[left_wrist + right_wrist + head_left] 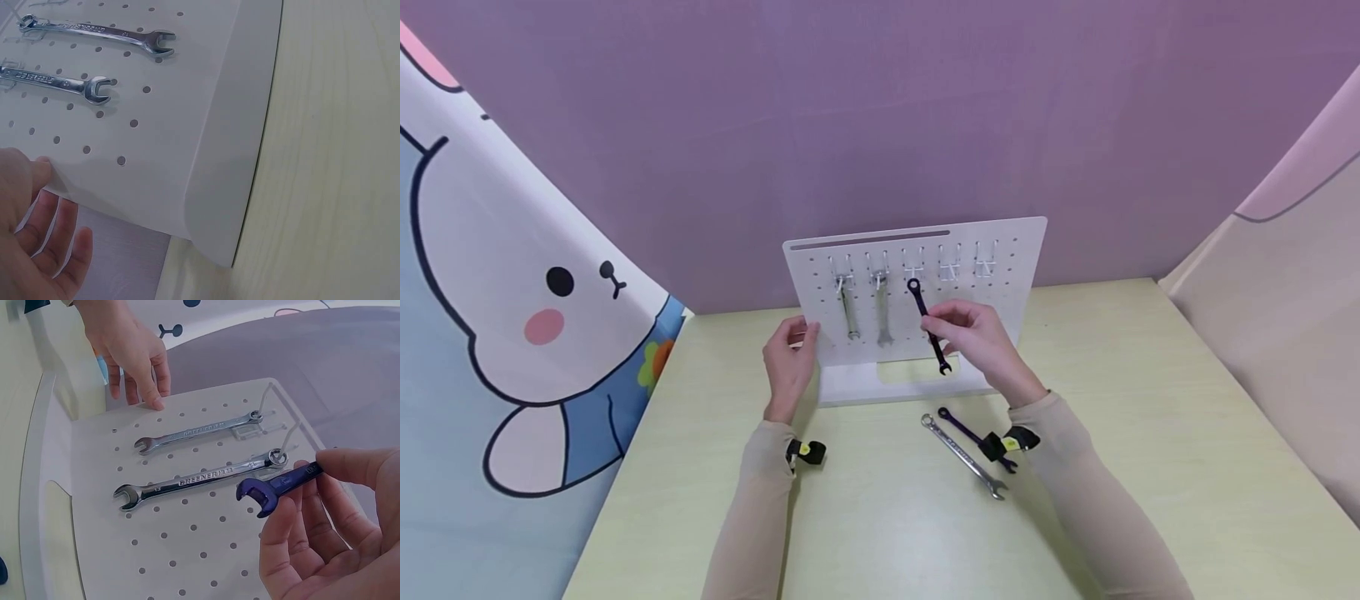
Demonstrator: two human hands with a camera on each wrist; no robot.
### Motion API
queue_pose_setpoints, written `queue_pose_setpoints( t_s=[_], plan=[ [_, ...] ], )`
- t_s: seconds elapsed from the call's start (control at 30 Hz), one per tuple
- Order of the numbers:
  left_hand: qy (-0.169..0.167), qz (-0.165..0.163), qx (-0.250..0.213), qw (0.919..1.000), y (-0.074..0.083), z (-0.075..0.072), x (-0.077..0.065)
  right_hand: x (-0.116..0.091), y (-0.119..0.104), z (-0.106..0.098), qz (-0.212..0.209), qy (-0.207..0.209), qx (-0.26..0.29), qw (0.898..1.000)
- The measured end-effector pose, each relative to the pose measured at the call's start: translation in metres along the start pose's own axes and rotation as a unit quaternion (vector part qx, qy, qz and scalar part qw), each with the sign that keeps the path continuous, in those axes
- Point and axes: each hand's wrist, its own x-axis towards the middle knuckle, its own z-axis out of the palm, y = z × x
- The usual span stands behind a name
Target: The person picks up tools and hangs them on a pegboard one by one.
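Observation:
My right hand [973,333] pinches a dark purple combination wrench [934,337] by its shank, ring end up, in front of the third hook of a white pegboard [992,321]. In the right wrist view the wrench's open jaw end [259,495] points toward the camera. My left hand [790,358] holds the board's left edge, thumb on the front face and the other fingers at the rim. Two silver wrenches hang on the board: a left one [848,310] and another [882,312] beside it.
Below the board a silver wrench [962,454] and a dark wrench [962,425] lie on the pale wooden table [865,517], partly under the right wrist strap. Further hooks [985,265] sit on the board's right. A purple curtain [880,125] stands behind.

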Motion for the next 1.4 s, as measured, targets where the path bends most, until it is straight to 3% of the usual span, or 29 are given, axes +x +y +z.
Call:
queue_pose_setpoints(
  t_s=[1.4],
  plan=[
    [0.001,-0.001,0.002,1.0,0.002,-0.001,0.0,0.02,0.009,0.001,0.031,0.006,-0.007,0.999]
  ],
)
